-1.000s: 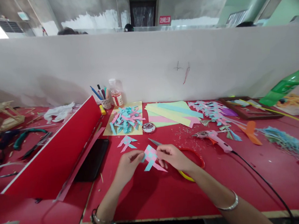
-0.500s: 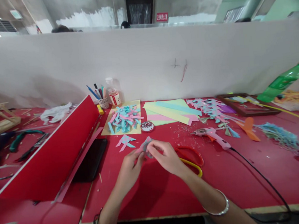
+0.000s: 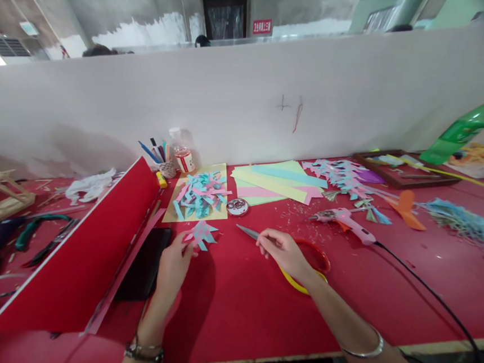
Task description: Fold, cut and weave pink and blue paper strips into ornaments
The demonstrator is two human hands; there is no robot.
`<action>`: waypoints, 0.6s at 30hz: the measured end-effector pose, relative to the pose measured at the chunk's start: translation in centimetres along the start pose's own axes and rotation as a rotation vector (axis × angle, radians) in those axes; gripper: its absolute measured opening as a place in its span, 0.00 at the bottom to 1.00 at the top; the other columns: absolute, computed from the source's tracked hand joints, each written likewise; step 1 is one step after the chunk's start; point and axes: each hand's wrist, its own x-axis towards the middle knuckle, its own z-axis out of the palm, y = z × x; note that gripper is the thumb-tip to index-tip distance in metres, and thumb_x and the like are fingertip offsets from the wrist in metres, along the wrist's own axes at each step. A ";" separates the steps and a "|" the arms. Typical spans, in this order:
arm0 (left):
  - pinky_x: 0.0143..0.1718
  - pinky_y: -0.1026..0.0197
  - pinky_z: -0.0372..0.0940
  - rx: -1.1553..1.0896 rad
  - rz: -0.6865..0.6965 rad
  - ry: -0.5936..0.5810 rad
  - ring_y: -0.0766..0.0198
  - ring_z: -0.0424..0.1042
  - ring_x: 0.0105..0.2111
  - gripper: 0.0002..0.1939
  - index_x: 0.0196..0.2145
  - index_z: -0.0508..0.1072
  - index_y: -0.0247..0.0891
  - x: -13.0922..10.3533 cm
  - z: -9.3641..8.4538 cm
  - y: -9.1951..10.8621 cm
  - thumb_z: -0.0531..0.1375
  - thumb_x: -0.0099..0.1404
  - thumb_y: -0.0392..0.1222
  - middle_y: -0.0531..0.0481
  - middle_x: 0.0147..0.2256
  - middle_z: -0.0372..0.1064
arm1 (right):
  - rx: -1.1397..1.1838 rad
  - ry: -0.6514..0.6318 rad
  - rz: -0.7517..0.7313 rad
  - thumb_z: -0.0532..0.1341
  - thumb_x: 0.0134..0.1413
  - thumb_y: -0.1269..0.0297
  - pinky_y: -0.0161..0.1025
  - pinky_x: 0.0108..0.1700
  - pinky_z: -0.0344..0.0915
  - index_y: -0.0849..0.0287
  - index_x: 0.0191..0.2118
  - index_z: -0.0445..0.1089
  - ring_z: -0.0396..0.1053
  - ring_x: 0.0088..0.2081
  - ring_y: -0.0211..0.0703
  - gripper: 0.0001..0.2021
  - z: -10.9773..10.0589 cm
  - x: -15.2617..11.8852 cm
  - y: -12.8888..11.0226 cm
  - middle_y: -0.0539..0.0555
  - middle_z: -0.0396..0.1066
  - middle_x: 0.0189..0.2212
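The left hand (image 3: 175,263) is nearly closed, with its thumb and finger pinching the pink edge of a woven paper shape (image 3: 203,233), pink and blue, low over the red table (image 3: 245,311). The right hand (image 3: 285,252) is loosely curled over the scissors (image 3: 249,233); I cannot tell if it grips them. Their red and yellow handles show by its wrist. A pink glue gun (image 3: 349,222) lies off to the right. Farther back are a round tin (image 3: 237,207), a heap of folded paper strips (image 3: 202,195) and flat paper sheets (image 3: 273,182). Behind the heap stands a bottle (image 3: 184,157).
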 end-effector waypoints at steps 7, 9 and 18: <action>0.34 0.61 0.64 0.205 -0.012 0.018 0.59 0.72 0.34 0.27 0.54 0.52 0.29 -0.5 -0.1 0.0 0.47 0.60 0.45 0.44 0.31 0.73 | -0.024 -0.039 0.006 0.52 0.52 0.61 0.32 0.26 0.58 0.59 0.26 0.62 0.60 0.22 0.33 0.10 0.1 0.0 0.1 0.47 0.60 0.18; 0.37 0.59 0.63 0.397 0.043 0.028 0.57 0.70 0.37 0.23 0.51 0.58 0.30 -1.0 0.1 0.0 0.47 0.60 0.44 0.40 0.36 0.71 | -0.030 -0.039 0.013 0.52 0.52 0.60 0.32 0.25 0.58 0.60 0.26 0.62 0.60 0.22 0.33 0.10 0.2 0.0 0.2 0.47 0.60 0.18; 0.53 0.47 0.50 0.727 0.329 0.017 0.52 0.50 0.56 0.26 0.55 0.56 0.30 -2.7 3.0 -1.1 0.42 0.64 0.47 0.39 0.56 0.53 | -0.057 -0.091 -0.007 0.51 0.52 0.62 0.31 0.25 0.56 0.60 0.26 0.62 0.59 0.22 0.33 0.09 0.7 0.4 0.6 0.47 0.60 0.18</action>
